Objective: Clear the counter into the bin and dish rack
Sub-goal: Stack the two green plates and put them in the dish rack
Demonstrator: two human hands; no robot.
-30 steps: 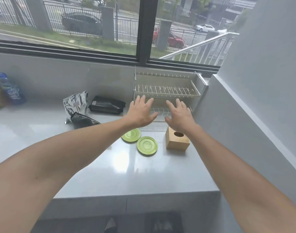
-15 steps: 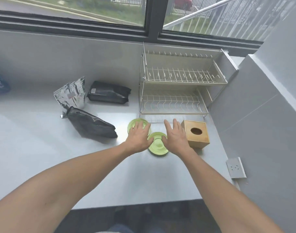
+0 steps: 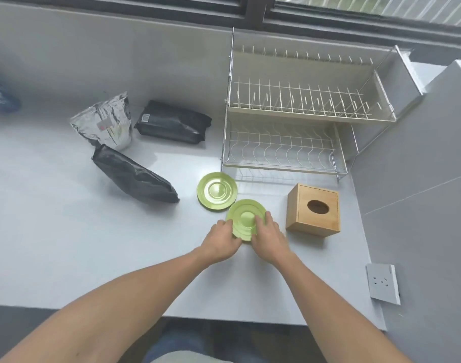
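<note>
Grey counter (image 3: 66, 231) across the whole width, under a dark-framed window. Two-tier wire dish rack (image 3: 297, 121) at the back right, both tiers bare, hard against the grey side wall. Wall socket (image 3: 382, 282) lower down on that wall, near the counter's front corner.

Three bags at the back left: black bag (image 3: 135, 176) lying slantwise nearest the front, second black bag (image 3: 173, 121) flat just left of the rack, crumpled silver bag (image 3: 106, 123) propped between and behind them, touching the slanted one. Blurred blue package (image 3: 0, 95) at the far left edge, too smeared to read.

Wooden tissue box (image 3: 313, 209) with an oval hole on top, standing in front of the rack's right half.

Two green saucers in front of the rack's left corner. Far saucer (image 3: 217, 191) flat on the counter, untouched. Near saucer (image 3: 246, 220) just beside it toward the front right, rims close or overlapping slightly, cannot tell which.

Left hand (image 3: 221, 242) curled at the near saucer's left rim, fingers tucked under the edge. Right hand (image 3: 267, 238) gripping the same saucer from the right, thumb pressed on its upper face, fingers along the rim. Near edge of that saucer hidden between both hands; whether lifted or flat, cannot tell.
</note>
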